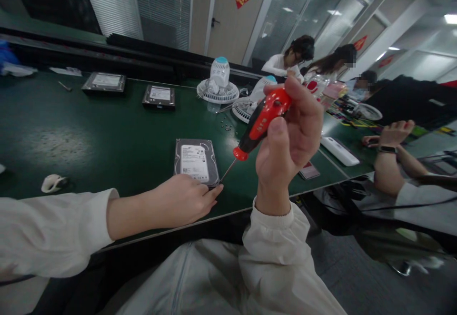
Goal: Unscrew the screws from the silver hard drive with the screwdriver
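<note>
A hard drive [195, 162] lies flat, label up, near the front edge of the green table [89, 134]. My left hand [185, 203] rests at the drive's near corner with its fingers pressed together on the edge, steadying it. My right hand [291, 134] is wrapped round the red and black handle of a screwdriver [262, 122]. The thin shaft slants down to the left and its tip meets the drive's near right corner, beside my left fingertips.
Two more hard drives [104, 83] [159, 96] lie further back. Small white fans [218, 84] and loose screws [226, 124] sit behind the drive. A white clip-like object [53, 182] lies at left. Other people work at right, one forearm [389, 158] close by.
</note>
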`<state>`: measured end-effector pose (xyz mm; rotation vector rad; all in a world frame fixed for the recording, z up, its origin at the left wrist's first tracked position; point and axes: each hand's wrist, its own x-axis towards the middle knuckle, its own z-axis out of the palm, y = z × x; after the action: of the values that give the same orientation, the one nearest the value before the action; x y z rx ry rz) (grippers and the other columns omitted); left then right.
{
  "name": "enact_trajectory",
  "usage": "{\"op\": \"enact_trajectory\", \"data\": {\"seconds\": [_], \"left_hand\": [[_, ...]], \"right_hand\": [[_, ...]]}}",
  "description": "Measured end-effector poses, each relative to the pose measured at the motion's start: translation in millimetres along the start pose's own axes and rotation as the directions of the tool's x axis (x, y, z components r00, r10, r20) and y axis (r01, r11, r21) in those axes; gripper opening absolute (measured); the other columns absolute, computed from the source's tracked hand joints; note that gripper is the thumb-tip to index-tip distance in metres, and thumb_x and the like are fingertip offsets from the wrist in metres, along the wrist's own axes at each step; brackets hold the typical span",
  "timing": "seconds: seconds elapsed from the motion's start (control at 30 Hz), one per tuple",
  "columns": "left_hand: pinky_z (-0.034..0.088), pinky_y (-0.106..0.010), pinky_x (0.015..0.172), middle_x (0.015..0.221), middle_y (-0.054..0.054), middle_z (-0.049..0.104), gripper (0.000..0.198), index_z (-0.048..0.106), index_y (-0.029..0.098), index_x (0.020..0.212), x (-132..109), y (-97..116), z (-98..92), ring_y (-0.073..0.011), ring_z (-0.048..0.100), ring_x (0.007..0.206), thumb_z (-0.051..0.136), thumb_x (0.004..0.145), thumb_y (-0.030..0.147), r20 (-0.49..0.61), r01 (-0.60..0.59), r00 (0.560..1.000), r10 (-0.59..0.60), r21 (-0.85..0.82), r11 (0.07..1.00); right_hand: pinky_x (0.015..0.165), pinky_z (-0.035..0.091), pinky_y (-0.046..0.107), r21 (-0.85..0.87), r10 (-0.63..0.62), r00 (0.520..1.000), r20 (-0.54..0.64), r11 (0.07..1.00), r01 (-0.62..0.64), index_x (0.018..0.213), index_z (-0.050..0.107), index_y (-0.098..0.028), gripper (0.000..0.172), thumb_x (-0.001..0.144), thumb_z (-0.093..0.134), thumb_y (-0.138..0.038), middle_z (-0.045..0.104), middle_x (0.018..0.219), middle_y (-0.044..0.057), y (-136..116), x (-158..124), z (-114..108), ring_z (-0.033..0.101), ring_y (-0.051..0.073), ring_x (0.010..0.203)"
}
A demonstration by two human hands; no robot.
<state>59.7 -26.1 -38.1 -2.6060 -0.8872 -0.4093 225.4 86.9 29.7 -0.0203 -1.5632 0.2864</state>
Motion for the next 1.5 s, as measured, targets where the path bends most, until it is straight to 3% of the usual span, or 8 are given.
{"op": "enact_trajectory", "data": {"seconds": [0.1,0.3,0.47,0.63,0.87,1.17,1.33,1.5], "left_hand": [[0.048,-0.033,0.045,0.070,-0.005,0.073,0.035,0.066,0.006,0.122,0.2,-0.2,1.1,-0.0210,0.068,0.053,0.051,0.097,0.026,0.001,0.004,1.000,-0.004,-0.002,1.000],[0.050,-0.034,0.046,0.069,-0.006,0.073,0.037,0.065,0.005,0.123,0.4,-0.5,2.6,-0.0214,0.068,0.054,0.047,0.099,0.025,-0.001,-0.009,1.000,0.009,-0.021,1.000],[0.051,-0.036,0.046,0.069,-0.006,0.073,0.036,0.065,0.005,0.123,-0.2,-0.1,0.7,-0.0227,0.068,0.054,0.047,0.098,0.025,0.021,0.002,1.000,-0.001,-0.027,1.000],[0.051,-0.033,0.047,0.068,-0.006,0.072,0.036,0.065,0.006,0.123,0.4,0.5,-1.3,-0.0217,0.069,0.054,0.049,0.098,0.026,0.034,0.006,0.999,-0.005,-0.021,1.000],[0.050,-0.033,0.048,0.069,-0.006,0.073,0.035,0.065,0.006,0.123,0.3,0.4,-1.4,-0.0215,0.069,0.055,0.050,0.097,0.026,0.031,0.002,1.000,-0.002,-0.018,1.000],[0.050,-0.031,0.048,0.070,-0.007,0.073,0.036,0.065,0.005,0.122,0.9,-0.8,-0.7,-0.0202,0.068,0.054,0.049,0.098,0.025,0.024,-0.016,1.000,0.016,-0.005,1.000],[0.050,-0.031,0.048,0.070,-0.007,0.073,0.036,0.065,0.005,0.123,0.1,-1.0,0.3,-0.0202,0.068,0.055,0.049,0.098,0.025,0.017,-0.023,1.000,0.023,0.000,1.000],[0.049,-0.031,0.047,0.068,-0.007,0.072,0.035,0.066,0.005,0.121,-0.4,-0.7,0.8,-0.0198,0.068,0.053,0.050,0.097,0.026,0.004,-0.018,1.000,0.018,0.009,1.000]], "right_hand": [[0.092,0.058,0.042,-0.123,-0.005,0.999,-0.037,0.992,0.001,0.125,0.060,-0.038,0.045,0.081,0.064,-0.046,0.062,0.118,-0.002,-1.1,-0.5,-0.4,0.062,0.020,0.111],[0.096,0.057,0.043,0.006,0.031,0.999,0.025,0.999,-0.031,0.127,0.060,-0.035,0.041,0.089,0.050,-0.045,0.065,0.122,0.001,2.0,0.9,0.8,0.063,0.023,0.117],[0.093,0.058,0.042,-0.119,-0.040,0.998,-0.047,0.992,0.034,0.125,0.059,-0.032,0.049,0.079,0.065,-0.050,0.063,0.115,0.001,4.7,0.9,0.0,0.063,0.021,0.109],[0.099,0.057,0.043,-0.121,0.082,0.997,0.007,0.989,-0.080,0.126,0.056,-0.035,0.047,0.087,0.052,-0.060,0.063,0.125,0.003,5.6,-0.8,-0.6,0.062,0.025,0.120],[0.108,0.050,0.052,-0.080,0.087,0.996,-0.024,0.993,-0.089,0.125,0.057,-0.035,0.049,0.083,0.060,-0.060,0.062,0.122,0.000,3.1,-2.1,-1.8,0.059,0.026,0.126],[0.091,0.058,0.045,-0.047,-0.010,0.999,-0.046,0.999,0.008,0.123,0.061,-0.034,0.049,0.078,0.067,-0.053,0.066,0.111,0.000,3.3,2.0,-0.1,0.068,0.021,0.103],[0.097,0.058,0.044,0.000,-0.002,0.998,0.065,1.000,0.002,0.133,0.056,-0.037,0.048,0.088,0.050,-0.052,0.067,0.128,-0.001,7.0,1.3,-2.1,0.066,0.022,0.117],[0.093,0.059,0.044,-0.103,-0.033,0.999,-0.027,0.994,0.030,0.125,0.059,-0.037,0.048,0.080,0.062,-0.054,0.064,0.118,-0.002,3.6,-0.5,-2.7,0.064,0.021,0.109]]}}
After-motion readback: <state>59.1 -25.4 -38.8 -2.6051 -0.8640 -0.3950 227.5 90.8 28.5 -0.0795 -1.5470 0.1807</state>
